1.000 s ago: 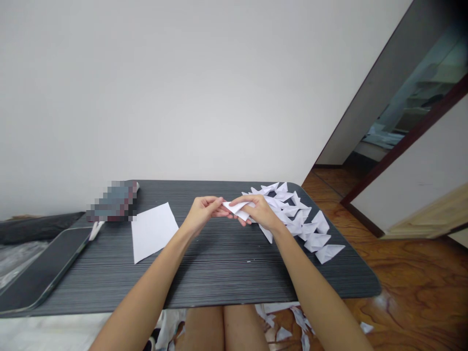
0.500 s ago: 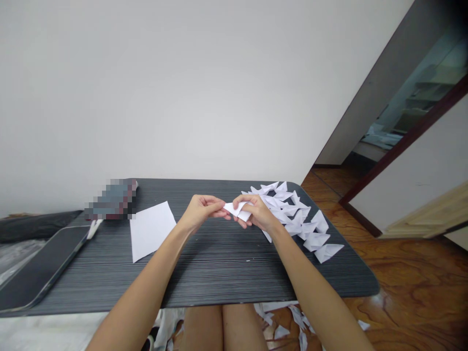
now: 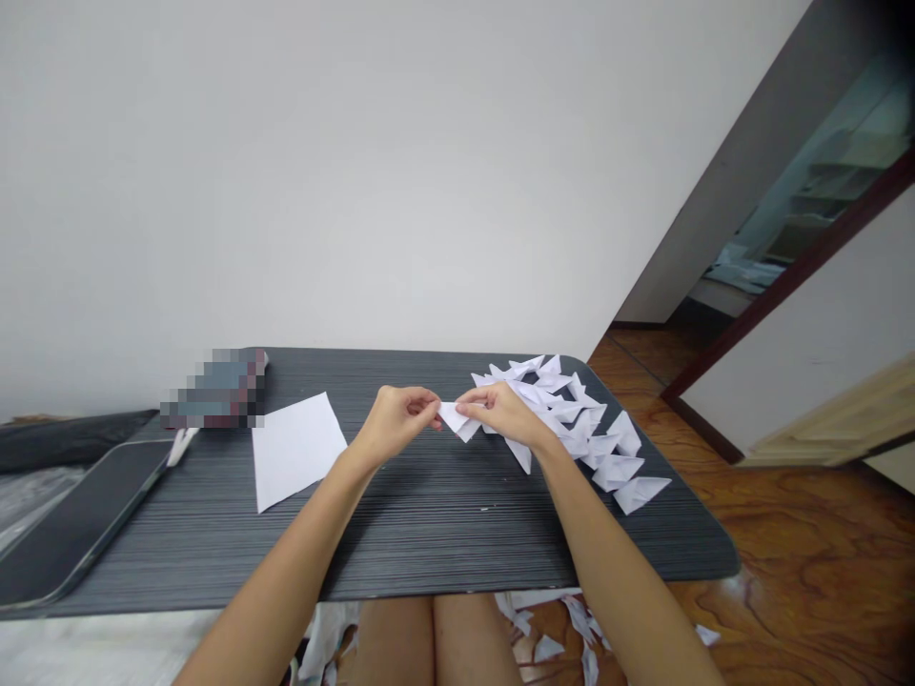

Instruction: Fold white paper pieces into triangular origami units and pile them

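Observation:
Between my two hands, over the middle of the dark table [image 3: 443,534], is a small folded white paper [image 3: 461,422]. My left hand [image 3: 404,416] pinches its left corner with thumb and fingers. On the other side, my right hand [image 3: 504,410] grips its upper right edge, covering part of it. Just beyond and right of my right hand lies a cluster of folded paper boats [image 3: 564,410], several of them overlapping. To the left of my left forearm a flat sheet of white paper [image 3: 296,450] rests on the table.
A blurred-out dark red-edged object [image 3: 218,391] lies at the table's back left, with a white strip beside it. Further left is a dark flat panel [image 3: 86,524]. Paper scraps [image 3: 549,649] litter the wooden floor [image 3: 807,534]. A white wall [image 3: 429,171] stands behind the table.
The folded paper has turned in my hands, its lower corner now pointing down. My right fingers have shifted from wrapping around it to pinching its upper edge.

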Action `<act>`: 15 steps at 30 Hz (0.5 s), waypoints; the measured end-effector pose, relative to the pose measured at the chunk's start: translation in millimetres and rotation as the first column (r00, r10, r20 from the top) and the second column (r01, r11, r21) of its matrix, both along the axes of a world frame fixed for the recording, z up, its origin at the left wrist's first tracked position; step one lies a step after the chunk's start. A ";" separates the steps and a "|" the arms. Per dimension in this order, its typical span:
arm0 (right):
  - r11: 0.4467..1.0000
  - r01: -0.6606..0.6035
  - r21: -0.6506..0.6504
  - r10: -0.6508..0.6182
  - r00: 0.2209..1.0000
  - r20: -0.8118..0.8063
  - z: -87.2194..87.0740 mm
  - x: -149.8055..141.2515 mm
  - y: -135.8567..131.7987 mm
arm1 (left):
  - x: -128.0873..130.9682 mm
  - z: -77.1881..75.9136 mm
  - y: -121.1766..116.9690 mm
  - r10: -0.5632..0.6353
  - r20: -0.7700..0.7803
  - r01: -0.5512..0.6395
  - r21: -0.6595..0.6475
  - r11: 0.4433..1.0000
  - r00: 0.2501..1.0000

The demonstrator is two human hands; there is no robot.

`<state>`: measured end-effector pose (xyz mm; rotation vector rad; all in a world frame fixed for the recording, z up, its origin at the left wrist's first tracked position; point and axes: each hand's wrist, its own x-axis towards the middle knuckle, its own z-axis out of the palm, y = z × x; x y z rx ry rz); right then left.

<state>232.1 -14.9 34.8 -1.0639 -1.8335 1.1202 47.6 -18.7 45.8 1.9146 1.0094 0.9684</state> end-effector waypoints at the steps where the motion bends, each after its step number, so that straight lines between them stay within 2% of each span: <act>1: 1.000 -0.004 0.022 0.003 1.000 0.021 0.4 -0.1 -0.4 | -0.3 -0.3 0.0 -0.003 -0.020 0.004 0.021 1.000 1.000; 4: 0.998 0.012 0.061 -0.014 0.999 0.028 1.0 -3.0 -1.9 | -0.6 -1.0 0.6 0.003 -0.041 -0.001 0.042 0.999 0.999; 9: 0.991 0.062 0.121 -0.063 0.998 -0.001 -2.1 -10.8 -2.8 | 2.1 -6.0 3.2 -0.028 -0.048 0.027 -0.028 0.999 0.998; 15: 0.990 0.015 0.140 -0.021 0.999 0.043 -1.5 -10.6 -1.3 | 3.4 -12.1 6.4 -0.082 0.006 0.083 -0.113 0.990 0.997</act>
